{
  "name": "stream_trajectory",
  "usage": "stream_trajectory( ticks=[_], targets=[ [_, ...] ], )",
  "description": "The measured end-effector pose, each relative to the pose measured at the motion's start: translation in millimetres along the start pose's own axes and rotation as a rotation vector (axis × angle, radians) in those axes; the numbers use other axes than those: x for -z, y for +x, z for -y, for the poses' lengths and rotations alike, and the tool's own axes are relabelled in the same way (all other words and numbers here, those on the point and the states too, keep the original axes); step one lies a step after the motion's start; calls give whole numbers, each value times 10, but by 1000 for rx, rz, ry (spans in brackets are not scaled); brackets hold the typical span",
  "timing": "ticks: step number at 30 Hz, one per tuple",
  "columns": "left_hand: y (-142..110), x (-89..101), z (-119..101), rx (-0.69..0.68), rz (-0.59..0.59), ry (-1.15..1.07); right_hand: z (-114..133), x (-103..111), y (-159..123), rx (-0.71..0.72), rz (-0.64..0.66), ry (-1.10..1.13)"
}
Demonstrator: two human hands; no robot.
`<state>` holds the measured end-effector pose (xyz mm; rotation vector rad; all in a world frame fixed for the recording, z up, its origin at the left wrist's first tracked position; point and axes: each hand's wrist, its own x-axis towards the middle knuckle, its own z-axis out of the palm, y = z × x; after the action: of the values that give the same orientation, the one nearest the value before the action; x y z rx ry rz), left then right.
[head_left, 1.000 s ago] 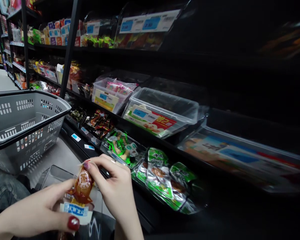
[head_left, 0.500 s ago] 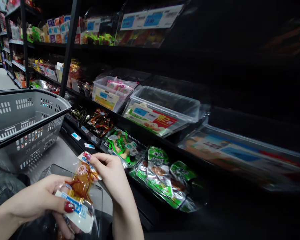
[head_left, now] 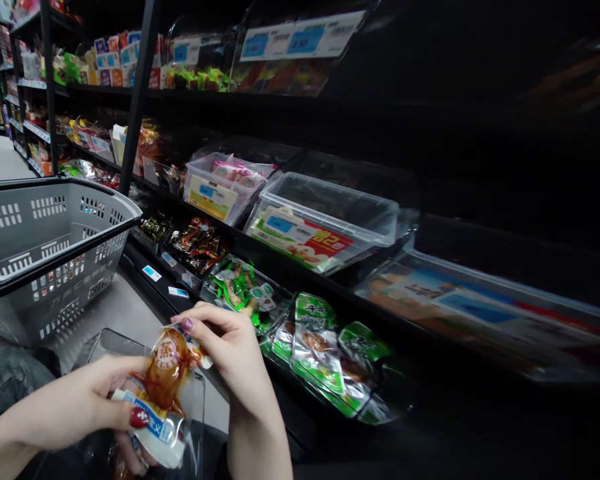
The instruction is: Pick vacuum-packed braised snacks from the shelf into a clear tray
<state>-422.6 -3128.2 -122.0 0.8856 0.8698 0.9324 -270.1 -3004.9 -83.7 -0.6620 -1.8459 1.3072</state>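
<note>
My left hand [head_left: 75,403] is closed round a clear snack packet with a white and blue label [head_left: 153,427], its thumb across the label. Between the thumb and fingers of my right hand [head_left: 230,333] is the upper edge of a clear packet of brown food with a round printed mark [head_left: 167,363]. The two packets overlap, and I cannot tell whether they are joined. Below and behind them a clear plastic bin [head_left: 203,407] shows its edges, partly hidden by my hands and the packets.
To the left stands a grey shopping basket [head_left: 80,267] with a black rim. Black shelving runs along the right. Its low shelf holds green and silver packets [head_left: 320,347] and green snack bags [head_left: 237,287]. Above sit a clear bin [head_left: 330,207] and a bin with pink packets [head_left: 215,187].
The packet with the round mark has tilted, so its mark faces me more fully. My right hand has shifted slightly down and right, still pinching the packet's edge.
</note>
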Motion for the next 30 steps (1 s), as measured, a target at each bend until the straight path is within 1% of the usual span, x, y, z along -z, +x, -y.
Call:
stream_trajectory(
  ticks=[2, 5, 6, 7, 8, 10, 11, 12, 14, 15, 16, 17, 18, 19, 20, 21, 23, 25, 27, 28, 30],
  targets=[
    [-14, 6, 7, 5, 4, 6, -5, 2, -3, 3, 4, 20],
    [-35, 13, 35, 11, 17, 44, -5, -16, -12, -35, 10, 9],
    [-44, 8, 45, 1, -10, 96, -3, -25, -13, -54, 0, -11],
    [-52, -2, 53, -29, -81, 184, -2, -35, -13, -73, -23, -38],
    [-58, -16, 60, -82, -187, 314, -2, -44, -10, -94, -62, -67],
    [-61, -55, 72, -234, -410, 669, -10, -61, 3, -131, -167, -116],
    [-55, -76, 78, -321, -477, 871, -19, -67, 12, -148, -212, -127],
    [-45, -97, 85, -407, -519, 1069, -32, -70, 21, -165, -242, -124],
    [-18, -131, 111, -590, -593, 1402, -58, -71, 34, -178, -262, -107],
    [-6, -142, 127, -694, -664, 1513, -69, -67, 36, -170, -253, -102],
    [0, -147, 144, -795, -746, 1572, -76, -62, 35, -155, -229, -100],
    [-2, -146, 158, -878, -817, 1576, -79, -54, 30, -138, -189, -96],
    [-12, -138, 166, -929, -861, 1533, -77, -46, 22, -129, -135, -75],
    [-28, -123, 164, -949, -878, 1459, -73, -37, 12, -136, -65, -30],
    [-48, -103, 150, -938, -879, 1369, -67, -29, 2, -152, 9, 34],
    [-68, -80, 122, -897, -875, 1264, -60, -21, -9, -162, 70, 102],
    [-97, -35, 36, -754, -863, 1012, -48, -10, -25, -131, 128, 178],
    [-96, -2, -63, -576, -822, 725, -44, -7, -32, -75, 149, 128],
    [-69, 17, -131, -435, -755, 463, -51, -10, -28, -68, 162, 76],
    [-50, 22, -145, -393, -714, 357, -59, -13, -23, -82, 164, 87],
    [-10, 29, -132, -362, -642, 173, -82, -21, -9, -102, 122, 167]
  ],
)
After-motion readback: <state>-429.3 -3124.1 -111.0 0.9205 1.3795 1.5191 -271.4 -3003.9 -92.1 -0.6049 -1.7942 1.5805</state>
